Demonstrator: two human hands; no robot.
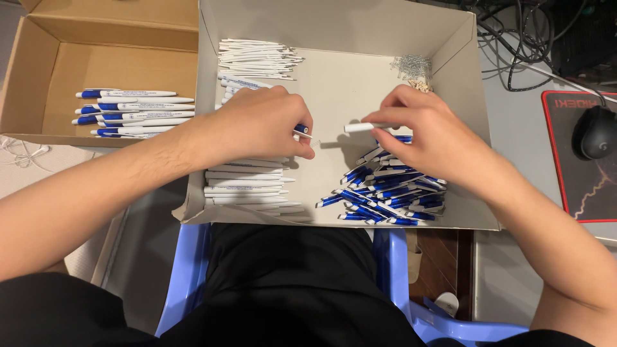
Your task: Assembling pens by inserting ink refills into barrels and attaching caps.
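My left hand (260, 125) is closed around a blue pen part (301, 129) whose thin tip points right. My right hand (421, 132) pinches a white pen barrel (360, 127), held level with its end facing the left hand's part. A small gap separates the two pieces. Both hands hover inside a shallow white cardboard tray (334, 38). Beneath the right hand lies a heap of blue and white pen parts (385, 196). White barrels (244, 183) are stacked under the left hand, with more white barrels (257, 59) at the tray's far left.
A small pile of metal springs (411, 67) lies in the tray's far right corner. A brown cardboard box (58, 71) at left holds assembled blue-and-white pens (135, 112). A black mouse (594, 132) on a red-edged pad and cables sit at right. A blue plastic chair (398, 283) is below.
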